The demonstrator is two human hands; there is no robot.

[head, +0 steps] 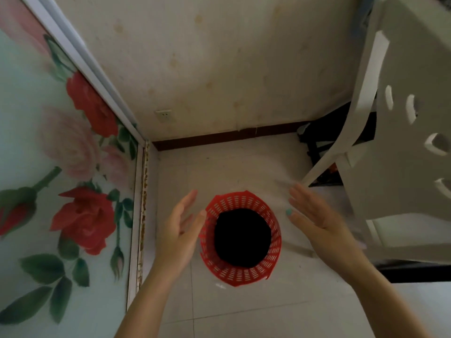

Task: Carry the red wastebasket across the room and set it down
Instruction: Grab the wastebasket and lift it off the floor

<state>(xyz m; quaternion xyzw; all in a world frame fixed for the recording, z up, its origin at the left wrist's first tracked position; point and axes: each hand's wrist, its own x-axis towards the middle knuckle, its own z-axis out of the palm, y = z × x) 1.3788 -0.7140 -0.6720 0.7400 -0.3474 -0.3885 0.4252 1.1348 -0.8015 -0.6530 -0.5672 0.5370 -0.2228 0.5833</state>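
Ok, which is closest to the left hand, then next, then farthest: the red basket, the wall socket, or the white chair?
Measured from the left hand in the head view:
1. Red basket, right beside the hand, on the floor between both hands.
2. Wall socket, low on the wall ahead, near the corner.
3. White chair, far over on the right side, past the right hand.

Rose-printed panel (73,191) (left), white furniture (402,154)

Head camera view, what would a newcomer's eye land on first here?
The red wastebasket on the pale floor tiles, centre frame, with a black inside. An open left hand and right hand flank it, the left at its rim, the right apart. Next come the big red roses on the panel along the left.
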